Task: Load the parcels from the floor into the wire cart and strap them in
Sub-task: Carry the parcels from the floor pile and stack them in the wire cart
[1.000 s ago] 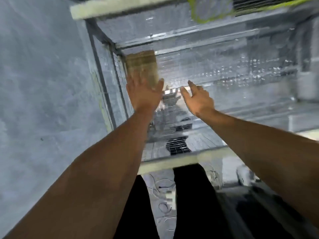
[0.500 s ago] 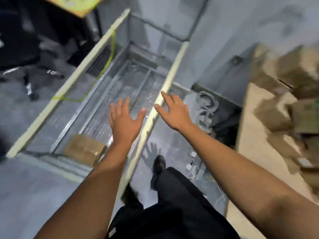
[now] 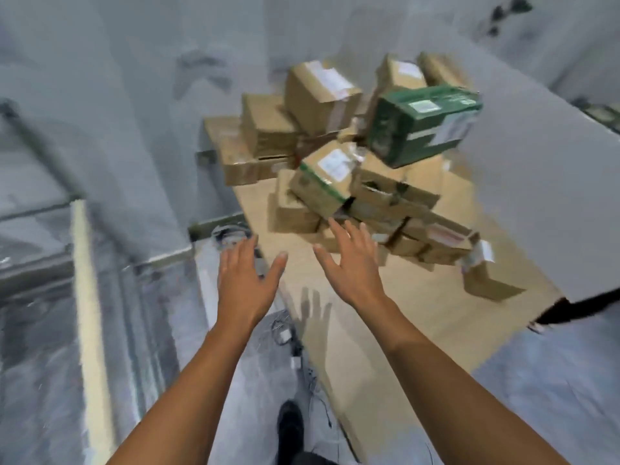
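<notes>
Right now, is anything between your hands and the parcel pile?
Nothing visible. The left hand and right hand are open and empty, stretched toward the pile, with only the flat cardboard sheet under it in between. Cables lie beside the left wrist, off that path.

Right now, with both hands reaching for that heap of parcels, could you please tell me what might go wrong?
1. The green box sits tilted atop the loose heap, so pulling a lower parcel near the right hand could topple it.
2. Cables lie on the floor by the shoe, below the left hand; a step could snag them.
</notes>
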`<state>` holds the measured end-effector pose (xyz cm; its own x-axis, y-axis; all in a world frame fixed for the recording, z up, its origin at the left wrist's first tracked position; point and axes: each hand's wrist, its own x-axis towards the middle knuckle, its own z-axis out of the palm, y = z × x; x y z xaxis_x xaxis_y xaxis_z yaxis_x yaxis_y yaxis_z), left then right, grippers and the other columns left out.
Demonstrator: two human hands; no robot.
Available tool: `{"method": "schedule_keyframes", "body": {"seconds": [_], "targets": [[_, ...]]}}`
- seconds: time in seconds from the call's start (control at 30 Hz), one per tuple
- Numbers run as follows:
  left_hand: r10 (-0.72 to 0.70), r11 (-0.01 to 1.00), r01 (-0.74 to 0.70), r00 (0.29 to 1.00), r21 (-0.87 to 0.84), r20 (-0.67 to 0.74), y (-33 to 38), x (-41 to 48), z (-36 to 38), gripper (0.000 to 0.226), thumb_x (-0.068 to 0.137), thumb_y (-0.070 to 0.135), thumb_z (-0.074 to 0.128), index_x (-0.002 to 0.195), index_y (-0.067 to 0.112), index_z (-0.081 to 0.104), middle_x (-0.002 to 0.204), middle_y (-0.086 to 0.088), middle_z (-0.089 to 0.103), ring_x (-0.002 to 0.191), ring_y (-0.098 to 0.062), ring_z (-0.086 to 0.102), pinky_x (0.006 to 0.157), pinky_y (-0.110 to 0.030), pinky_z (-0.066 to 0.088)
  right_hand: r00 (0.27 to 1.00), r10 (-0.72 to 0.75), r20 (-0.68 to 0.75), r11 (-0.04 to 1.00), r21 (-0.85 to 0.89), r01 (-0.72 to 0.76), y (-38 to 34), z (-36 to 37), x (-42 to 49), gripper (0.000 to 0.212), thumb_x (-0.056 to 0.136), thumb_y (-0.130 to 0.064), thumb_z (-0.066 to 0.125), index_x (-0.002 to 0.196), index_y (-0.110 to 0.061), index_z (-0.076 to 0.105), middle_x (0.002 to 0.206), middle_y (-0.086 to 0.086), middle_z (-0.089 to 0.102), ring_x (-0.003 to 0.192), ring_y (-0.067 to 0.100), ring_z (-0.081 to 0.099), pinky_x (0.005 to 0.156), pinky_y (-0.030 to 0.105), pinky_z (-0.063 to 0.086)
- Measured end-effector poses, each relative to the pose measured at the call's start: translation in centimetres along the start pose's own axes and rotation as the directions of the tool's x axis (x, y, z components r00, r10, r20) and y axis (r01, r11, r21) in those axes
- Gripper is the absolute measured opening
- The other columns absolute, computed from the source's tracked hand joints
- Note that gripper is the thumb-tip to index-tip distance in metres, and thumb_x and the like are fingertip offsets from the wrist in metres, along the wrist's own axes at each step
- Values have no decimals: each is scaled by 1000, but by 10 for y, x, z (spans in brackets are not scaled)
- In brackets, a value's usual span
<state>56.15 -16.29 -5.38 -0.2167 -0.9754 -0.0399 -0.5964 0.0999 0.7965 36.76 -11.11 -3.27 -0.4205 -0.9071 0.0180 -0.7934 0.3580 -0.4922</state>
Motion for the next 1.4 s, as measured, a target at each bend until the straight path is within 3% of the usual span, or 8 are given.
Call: {"method": "schedule_keyframes", "body": {"seconds": [0.2,0.47,0.7,0.87,1.0,1.13,1.27,1.4], "targets": [[122,991,-117,987,-58,100,105,75,84,79,96,68,52,158,21,37,162,-7,36,151,-26,30,121,-51,32,940,171,-296,982,132,-137,91,-75,55,72,96,-68,36,159,-34,35,171,0,23,159,20,5,128,55,12],[190,970,-174,978,-167,84,210,179,132,102,84,78,61,164,37,13,169,8,15,153,-19,26,111,-36,28,861,334,-383,880,454,-140,148,-128,150,69,97,-61,46,159,-34,32,166,-8,30,156,17,16,125,54,25],[36,875,43,987,-481,154,272,244,143,106,83,75,66,165,34,12,170,-2,24,152,-26,32,120,-51,31,900,318,-296,811,577,-97,130,-137,198,72,96,-66,43,160,-39,28,170,-9,23,158,12,3,127,54,19],[35,868,93,968,-488,248,283,252,150,84,87,53,77,152,35,26,140,8,54,120,-14,61,78,-36,49,937,311,-162,743,656,-133,114,-146,210,76,96,-74,37,163,-44,20,173,-9,17,160,22,-2,128,56,0],[49,831,84,973,-550,224,279,241,151,102,83,49,82,158,44,14,159,5,39,133,-21,53,97,-50,49,941,325,-90,575,809,-121,102,-146,208,81,92,-77,42,163,-43,23,169,-11,27,157,18,19,126,56,17],[76,769,58,981,-636,181,268,211,142,102,82,47,84,158,47,16,159,10,39,133,-15,51,93,-42,45,932,301,-204,479,877,37,91,-147,196,78,90,-72,48,157,-34,35,161,-6,40,148,14,38,121,50,35],[52,707,27,994,-706,91,238,170,122,76,84,39,85,141,34,34,137,9,58,117,-5,65,78,-26,58,932,254,-260,452,883,124,64,-145,183,59,86,-68,55,131,-30,50,140,3,52,133,20,53,113,51,44],[-25,661,50,999,-749,45,190,123,93,83,70,50,88,131,36,34,135,5,58,120,-15,66,91,-38,60,950,162,-267,528,837,145,24,-121,158,47,90,-60,61,124,-30,49,133,2,54,125,24,57,107,55,47]]}}
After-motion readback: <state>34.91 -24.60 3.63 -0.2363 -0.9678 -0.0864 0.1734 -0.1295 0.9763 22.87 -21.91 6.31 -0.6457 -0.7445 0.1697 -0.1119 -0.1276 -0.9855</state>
